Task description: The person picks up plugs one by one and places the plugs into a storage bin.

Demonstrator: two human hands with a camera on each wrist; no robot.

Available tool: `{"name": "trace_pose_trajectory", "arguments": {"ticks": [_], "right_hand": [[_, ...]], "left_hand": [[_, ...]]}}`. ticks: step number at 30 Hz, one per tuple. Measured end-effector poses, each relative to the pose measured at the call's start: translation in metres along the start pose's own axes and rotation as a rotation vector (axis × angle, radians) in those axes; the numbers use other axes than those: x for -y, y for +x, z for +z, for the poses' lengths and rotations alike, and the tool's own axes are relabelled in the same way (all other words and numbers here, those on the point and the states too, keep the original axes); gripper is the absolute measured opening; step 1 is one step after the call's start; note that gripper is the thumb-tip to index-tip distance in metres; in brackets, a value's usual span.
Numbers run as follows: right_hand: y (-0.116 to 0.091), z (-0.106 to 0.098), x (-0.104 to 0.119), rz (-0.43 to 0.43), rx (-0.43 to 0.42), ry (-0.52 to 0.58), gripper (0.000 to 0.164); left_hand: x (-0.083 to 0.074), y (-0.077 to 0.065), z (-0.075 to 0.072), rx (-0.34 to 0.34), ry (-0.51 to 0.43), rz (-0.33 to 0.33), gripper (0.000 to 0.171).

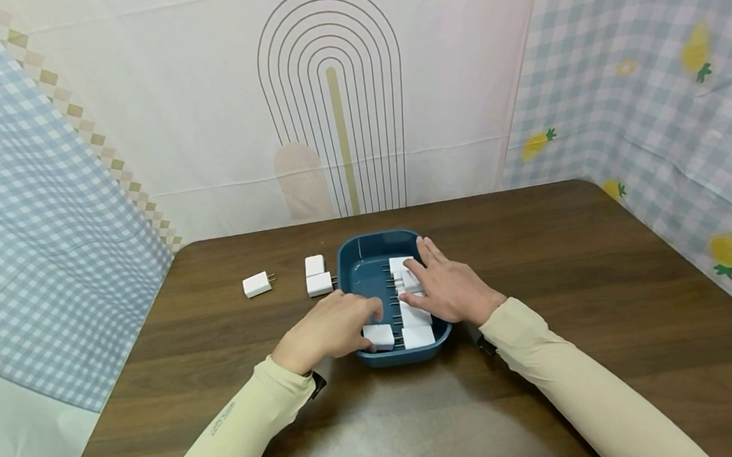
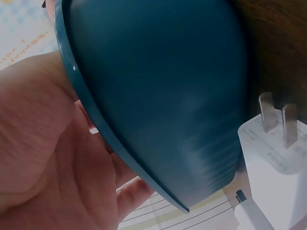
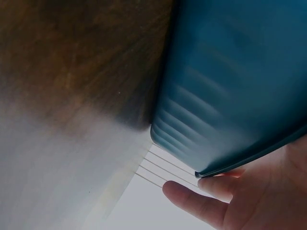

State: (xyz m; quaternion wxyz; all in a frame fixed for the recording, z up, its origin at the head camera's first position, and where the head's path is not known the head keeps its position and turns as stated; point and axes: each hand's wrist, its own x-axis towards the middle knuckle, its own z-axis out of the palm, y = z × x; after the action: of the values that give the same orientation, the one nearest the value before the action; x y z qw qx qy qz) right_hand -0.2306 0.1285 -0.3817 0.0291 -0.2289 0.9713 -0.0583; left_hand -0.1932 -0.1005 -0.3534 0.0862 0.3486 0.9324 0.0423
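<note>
A blue plastic bin (image 1: 357,258) holds several white plug-in chargers, most lined up along its right side with their prongs to the left. My left hand (image 1: 331,328) reaches over the near left rim and pinches a white charger (image 1: 379,337) between thumb and fingers, prongs to the right. Over the right rim comes my right hand (image 1: 451,286), its thumb and index finger on either side of another charger (image 1: 412,281) in the row. Its other fingers stretch past the rim. In both wrist views the bin's outer wall (image 2: 158,96) hides the fingertips.
Left of the bin, two white chargers (image 1: 319,284) lie close together on the brown wooden table (image 1: 569,263). Farther left lies a single charger (image 1: 257,284), prongs to the right. Patterned cloth (image 1: 458,92) hangs behind the table and along its sides.
</note>
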Motion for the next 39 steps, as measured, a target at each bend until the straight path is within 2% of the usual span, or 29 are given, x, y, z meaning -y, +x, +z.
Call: {"name": "trace_pose_trajectory", "arguments": {"ticks": [13, 30, 39], "right_hand": [[-0.0001, 0.0003, 0.0004, -0.001, 0.000, -0.003, 0.074], [-0.0005, 0.0006, 0.0014, -0.010, -0.017, -0.002, 0.072], [-0.0004, 0.0014, 0.0009, -0.017, -0.023, -0.004, 0.072]], "left_hand": [[-0.0010, 0.0031, 0.0009, 0.023, -0.014, 0.011, 0.029], [0.0009, 0.0059, 0.0049, 0.030, -0.018, -0.001, 0.028], [0.0008, 0.0066, 0.0057, 0.039, -0.031, -0.015, 0.022]]}}
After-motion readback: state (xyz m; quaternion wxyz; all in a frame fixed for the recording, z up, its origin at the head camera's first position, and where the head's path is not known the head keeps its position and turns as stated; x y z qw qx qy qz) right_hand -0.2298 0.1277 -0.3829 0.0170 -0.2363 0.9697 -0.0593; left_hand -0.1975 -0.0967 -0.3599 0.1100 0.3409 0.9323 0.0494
